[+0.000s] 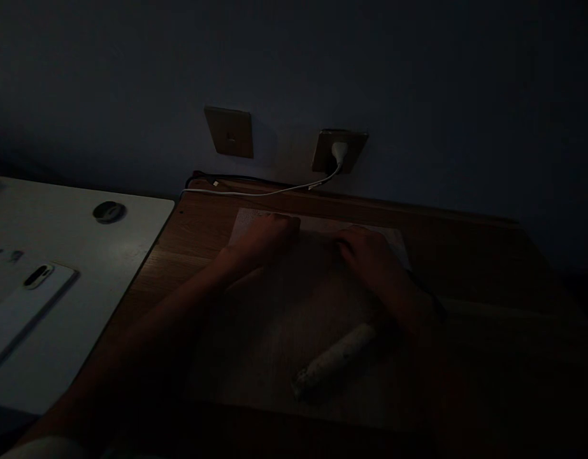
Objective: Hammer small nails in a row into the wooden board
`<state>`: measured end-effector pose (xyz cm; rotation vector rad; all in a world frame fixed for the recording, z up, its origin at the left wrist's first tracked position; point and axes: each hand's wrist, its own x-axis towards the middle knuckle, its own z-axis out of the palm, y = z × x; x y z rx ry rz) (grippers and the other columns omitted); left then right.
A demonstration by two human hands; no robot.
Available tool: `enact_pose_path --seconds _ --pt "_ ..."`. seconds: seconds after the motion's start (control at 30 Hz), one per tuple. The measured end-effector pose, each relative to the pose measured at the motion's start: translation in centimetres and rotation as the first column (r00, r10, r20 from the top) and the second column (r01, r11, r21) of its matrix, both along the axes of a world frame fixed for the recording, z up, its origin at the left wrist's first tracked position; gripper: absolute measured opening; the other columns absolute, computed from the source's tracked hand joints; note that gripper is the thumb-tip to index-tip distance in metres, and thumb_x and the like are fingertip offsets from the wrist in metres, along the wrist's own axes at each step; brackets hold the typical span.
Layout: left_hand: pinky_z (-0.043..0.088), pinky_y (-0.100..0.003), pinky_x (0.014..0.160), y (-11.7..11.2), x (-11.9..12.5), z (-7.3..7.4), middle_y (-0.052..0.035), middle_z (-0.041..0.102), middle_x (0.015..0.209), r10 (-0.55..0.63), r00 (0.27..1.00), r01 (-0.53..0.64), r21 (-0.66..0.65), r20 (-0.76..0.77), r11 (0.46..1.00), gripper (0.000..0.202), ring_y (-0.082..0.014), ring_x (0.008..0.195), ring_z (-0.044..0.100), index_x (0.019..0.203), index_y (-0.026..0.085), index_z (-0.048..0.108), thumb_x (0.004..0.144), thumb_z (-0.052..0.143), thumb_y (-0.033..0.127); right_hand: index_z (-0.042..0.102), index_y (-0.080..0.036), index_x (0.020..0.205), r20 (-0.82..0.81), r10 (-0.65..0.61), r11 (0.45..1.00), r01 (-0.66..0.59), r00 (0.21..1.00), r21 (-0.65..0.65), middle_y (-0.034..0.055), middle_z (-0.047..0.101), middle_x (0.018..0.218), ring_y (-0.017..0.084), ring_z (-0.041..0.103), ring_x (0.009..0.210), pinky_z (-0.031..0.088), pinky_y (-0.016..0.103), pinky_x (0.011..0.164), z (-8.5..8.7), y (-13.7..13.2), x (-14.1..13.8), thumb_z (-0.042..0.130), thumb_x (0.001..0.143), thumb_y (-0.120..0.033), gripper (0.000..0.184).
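Gloom covers most of my bench (179, 255), so I read shapes better than details. Both forearms stretch out ahead over a board or sheet (269, 331) with a paler far edge; I can't tell which it is. My left grip (274, 231) is near that far edge, knuckles up and fingers bent under. My right grip (363, 247) is at the same end, thumb side turned inward, fingers curled. A gap parts the two. Whether either one is clenched on something or merely resting, I can't tell: the fingertips are lost in shadow.

On the near half of the board, a pale, mottled cylinder (334, 360) lies slantwise, its farther end just beside my right forearm, away from my fingers.

As I judge it, the step in hand is two-handed work at the board's far end, left and right matched. A next move from this pose calls for both sides acting evenly, with a better look at what is under the fingers. Any pull toward me would need to allow for the cylinder, which looks able to roll, and leave alone the white cable (255, 194) beyond the board.
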<state>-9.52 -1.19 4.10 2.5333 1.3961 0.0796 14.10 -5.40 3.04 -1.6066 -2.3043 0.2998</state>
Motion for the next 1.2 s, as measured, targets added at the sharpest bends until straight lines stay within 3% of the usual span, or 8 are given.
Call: enact_pose_path --seconds 0.17,0.27,0.47,0.53,0.73,0.93,1.03,1.2 --pt "0.045 -0.033 0.069 0.1 0.2 -0.7 -0.0125 0.075 0.09 0.076 0.989 -0.078 0.015 0.128 0.997 0.025 -0.0242 0.079 0.068 0.099 0.014 0.073 0.101 0.053 0.03 0.081 -0.018 0.104 0.01 -0.029 1.0 0.028 1.0 0.009 0.0123 0.08 0.105 0.029 0.075 0.098 0.057 0.044 0.093 -0.2 0.0 -0.1 0.057 0.097 -0.01 0.026" --pt "0.038 -0.029 0.062 0.3 0.4 -0.8 -0.0032 0.062 0.072 0.119 0.927 -0.066 -0.156 0.357 0.985 0.022 -0.0165 0.067 0.056 0.077 0.017 0.062 0.095 0.054 0.026 0.08 -0.017 0.109 -0.012 -0.016 1.0 0.016 1.0 -0.001 0.0135 0.08 0.111 0.03 0.075 0.103 0.057 0.045 0.097 -0.1 0.1 0.1 0.055 0.095 -0.007 0.03" --pt "0.022 -0.024 0.047 0.3 1.3 -1.0 0.005 0.036 0.059 0.597 0.499 0.161 -0.744 0.628 0.648 0.029 -0.0089 0.048 0.029 0.066 0.021 0.044 0.093 0.045 0.033 0.08 -0.021 0.117 -0.015 0.045 0.997 -0.046 0.999 -0.066 0.011 0.08 0.12 0.029 0.074 0.114 0.055 0.047 0.106 0.7 0.2 0.7 0.052 0.084 0.003 0.05" --pt "0.022 -0.024 0.046 0.3 1.4 -1.1 0.0039 0.039 0.06 0.653 0.448 0.182 -0.778 0.61 0.602 0.03 -0.0087 0.048 0.029 0.064 0.021 0.046 0.091 0.047 0.034 0.08 -0.019 0.118 0.008 0.028 0.996 -0.027 1.0 -0.083 0.0127 0.08 0.119 0.031 0.075 0.112 0.056 0.048 0.104 0.9 0.2 0.7 0.054 0.087 0.0 0.045" --pt "0.022 -0.023 0.045 0.1 1.5 -1.2 0.0033 0.044 0.061 0.61 0.477 0.129 -0.737 0.633 0.664 0.029 -0.008 0.05 0.036 0.064 0.019 0.052 0.088 0.057 0.034 0.082 -0.023 0.108 -0.039 -0.067 0.993 0.063 0.997 -0.096 0.0103 0.083 0.112 0.03 0.077 0.106 0.057 0.047 0.1 0.9 0.2 0.5 0.061 0.09 -0.006 0.032" --pt "0.026 -0.018 0.045 -0.2 2.0 -0.5 0.0041 0.042 0.064 0.755 0.271 0.283 -0.799 0.597 0.531 0.019 -0.0057 0.051 0.035 0.069 0.017 0.054 0.087 0.06 0.023 0.081 -0.023 0.095 -0.216 -0.22 0.96 0.172 0.951 -0.219 0.0078 0.083 0.103 0.029 0.078 0.098 0.058 0.046 0.097 1.0 0.2 1.1 0.067 0.084 -0.006 0.025" --pt "0.02 -0.017 0.042 -0.1 1.9 0.2 0.0058 0.036 0.063 0.836 0.175 0.337 -0.83 0.519 0.445 0.017 -0.0055 0.05 0.032 0.072 0.017 0.053 0.087 0.059 0.02 0.077 -0.026 0.086 -0.493 -0.313 0.935 0.172 0.812 -0.31 0.0042 0.081 0.092 0.025 0.077 0.088 0.061 0.044 0.088 1.4 0.2 1.4 0.075 0.08 -0.015 0.013" --pt "0.025 -0.018 0.042 0.0 1.7 1.6 0.0055 0.032 0.063 0.874 -0.013 0.378 -0.807 0.486 0.454 0.021 -0.0078 0.05 0.03 0.077 0.019 0.052 0.096 0.047 0.025 0.068 -0.029 0.087 -0.898 -0.36 0.933 0.121 0.252 -0.339 0.0007 0.072 0.091 0.019 0.07 0.084 0.058 0.031 0.067 2.7 0.9 2.0 0.078 0.079 -0.036 0.015"
